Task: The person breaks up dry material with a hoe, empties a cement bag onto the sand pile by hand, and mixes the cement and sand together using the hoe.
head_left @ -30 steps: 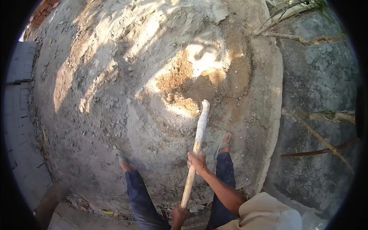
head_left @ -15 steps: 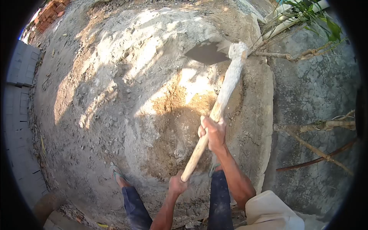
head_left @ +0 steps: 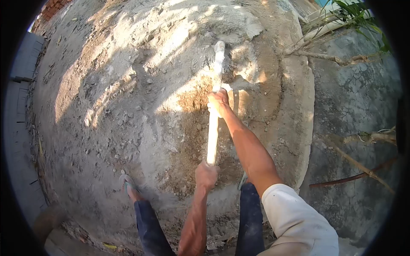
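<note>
A hoe [head_left: 213, 136] with a pale wooden handle stretches away from me over the ground. My left hand [head_left: 206, 175] is wrapped round the near end of its handle. Farther up, my right hand [head_left: 219, 102] grips the handle closer to the head. The whitish, crusted head end of the hoe meets the heap of grey soil [head_left: 192, 47]; its blade is hidden there. Below my hands lies a browner, dug-out patch of loose earth [head_left: 188, 170].
My sandalled left foot [head_left: 127, 182] stands on the soil. A concrete edge [head_left: 305, 141] runs along the right, with bare branches [head_left: 363, 170] and a green plant [head_left: 354, 15] beyond it. Grey blocks [head_left: 19, 115] line the left side; red bricks [head_left: 49, 13] are stacked at the far left.
The hoe has swung down and to the left, from raised with its blade showing to its head against the soil. Both hands moved with it, the right arm now stretched farther forward.
</note>
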{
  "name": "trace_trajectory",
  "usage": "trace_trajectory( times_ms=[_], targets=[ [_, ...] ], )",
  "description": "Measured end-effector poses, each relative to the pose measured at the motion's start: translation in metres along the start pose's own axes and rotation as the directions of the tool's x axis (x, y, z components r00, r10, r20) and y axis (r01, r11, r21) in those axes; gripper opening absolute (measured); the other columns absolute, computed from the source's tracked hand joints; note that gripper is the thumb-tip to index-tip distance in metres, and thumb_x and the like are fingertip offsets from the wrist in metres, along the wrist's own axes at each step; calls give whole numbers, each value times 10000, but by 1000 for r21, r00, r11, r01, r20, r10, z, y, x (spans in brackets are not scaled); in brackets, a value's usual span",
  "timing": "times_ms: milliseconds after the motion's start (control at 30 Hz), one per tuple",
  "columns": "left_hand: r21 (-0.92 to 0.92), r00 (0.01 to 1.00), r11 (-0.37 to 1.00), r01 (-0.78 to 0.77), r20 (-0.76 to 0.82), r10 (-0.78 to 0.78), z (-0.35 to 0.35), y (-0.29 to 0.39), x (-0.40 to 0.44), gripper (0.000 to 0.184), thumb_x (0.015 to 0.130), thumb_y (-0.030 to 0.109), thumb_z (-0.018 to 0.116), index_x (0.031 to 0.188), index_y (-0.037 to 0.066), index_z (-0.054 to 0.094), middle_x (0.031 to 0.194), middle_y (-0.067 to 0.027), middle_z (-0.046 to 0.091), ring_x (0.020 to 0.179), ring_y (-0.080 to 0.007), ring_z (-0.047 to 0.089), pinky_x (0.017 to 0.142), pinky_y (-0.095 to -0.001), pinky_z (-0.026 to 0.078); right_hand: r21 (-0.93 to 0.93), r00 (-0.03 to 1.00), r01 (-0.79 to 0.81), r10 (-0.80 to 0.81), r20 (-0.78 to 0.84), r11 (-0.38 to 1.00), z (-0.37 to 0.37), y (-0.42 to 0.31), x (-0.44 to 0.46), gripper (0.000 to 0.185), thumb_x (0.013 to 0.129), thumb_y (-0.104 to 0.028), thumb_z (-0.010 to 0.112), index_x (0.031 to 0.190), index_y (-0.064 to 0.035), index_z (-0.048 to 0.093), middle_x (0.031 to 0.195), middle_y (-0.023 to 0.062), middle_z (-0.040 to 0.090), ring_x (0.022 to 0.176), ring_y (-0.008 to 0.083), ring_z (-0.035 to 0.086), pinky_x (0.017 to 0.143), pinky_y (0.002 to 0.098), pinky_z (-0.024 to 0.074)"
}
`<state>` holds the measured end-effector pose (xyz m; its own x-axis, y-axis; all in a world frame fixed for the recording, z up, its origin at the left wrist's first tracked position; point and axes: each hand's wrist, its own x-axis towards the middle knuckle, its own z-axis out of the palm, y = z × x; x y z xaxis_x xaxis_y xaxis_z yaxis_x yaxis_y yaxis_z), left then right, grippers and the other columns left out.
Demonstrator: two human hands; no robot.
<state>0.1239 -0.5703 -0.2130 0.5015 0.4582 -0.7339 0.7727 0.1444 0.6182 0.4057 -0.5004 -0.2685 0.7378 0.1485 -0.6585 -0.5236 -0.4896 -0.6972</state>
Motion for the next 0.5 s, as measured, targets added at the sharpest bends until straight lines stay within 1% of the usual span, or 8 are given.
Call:
trace_trajectory(
  times_ms=[67, 167, 200, 267, 300, 333, 400, 500],
  targets=[
    [-8, 995, 997, 82, 54, -82, -9, -34, -18, 332, 761, 220, 746, 961, -29, 655, 808, -139, 692, 729, -206, 659, 701, -376, 534, 321, 900, -385, 275, 337, 865, -2, 75, 22, 245, 859, -302, 589, 681, -174, 478, 582, 13, 437, 431, 189, 441, 405, 398, 363],
    [-9, 978, 984, 177, 116, -175, -2, -61, -67, 355, 755, 219, 748, 987, -34, 661, 816, -160, 698, 750, -229, 681, 714, -392, 538, 226, 957, -243, 195, 214, 943, -2, 96, -43, 331, 896, -349, 601, 649, -188, 451, 567, -5, 418, 424, 184, 445, 397, 386, 364],
    [6, 977, 981, 192, 96, -191, 2, -65, -87, 369, 753, 222, 749, 1003, -36, 665, 818, -169, 701, 765, -236, 691, 719, -397, 540, 86, 975, -171, 156, 161, 982, -8, 99, -70, 337, 900, -232, 658, 656, -160, 437, 576, -1, 446, 444, 174, 500, 401, 381, 411],
    [17, 979, 981, 195, 59, -196, 9, -91, -139, 383, 763, 241, 733, 1026, -32, 677, 829, -188, 715, 790, -298, 716, 742, -421, 546, 77, 987, -65, 52, 153, 995, -25, 144, -112, 164, 911, -151, 719, 848, -33, 625, 644, 66, 562, 467, 193, 559, 394, 361, 468],
    [88, 973, 972, 219, 56, -224, 7, -103, -159, 397, 770, 257, 727, 1039, -32, 677, 843, -202, 720, 817, -336, 722, 756, -438, 549, 25, 993, -113, 112, 37, 993, -20, 170, -126, 173, 921, -145, 723, 954, 12, 657, 668, 89, 590, 489, 210, 587, 404, 356, 492],
    [159, 965, 956, 246, 54, -257, 6, -113, -180, 411, 778, 273, 722, 1051, -31, 677, 857, -217, 724, 844, -373, 728, 771, -455, 552, 9, 994, -108, 108, 20, 994, -24, 155, -161, 143, 924, -113, 688, 897, 17, 636, 685, 91, 598, 495, 209, 592, 400, 343, 490],
    [245, 938, 920, 305, 87, -334, -3, -119, -228, 468, 802, 318, 708, 1145, 1, 672, 964, -301, 714, 930, -467, 701, 833, -513, 550, 48, 973, -222, 219, 68, 974, -34, 163, -213, 209, 914, -93, 647, 1054, 3, 525, 707, 66, 558, 479, 179, 566, 382, 354, 482],
    [228, 900, 891, 392, 106, -422, 6, -169, -305, 430, 812, 297, 720, 1137, 20, 671, 939, -277, 720, 920, -471, 700, 815, -521, 550, 155, 946, -312, 293, 137, 937, -58, 208, -300, 239, 920, -75, 659, 1090, -2, 509, 725, 63, 564, 493, 169, 571, 404, 341, 489]
  ],
)
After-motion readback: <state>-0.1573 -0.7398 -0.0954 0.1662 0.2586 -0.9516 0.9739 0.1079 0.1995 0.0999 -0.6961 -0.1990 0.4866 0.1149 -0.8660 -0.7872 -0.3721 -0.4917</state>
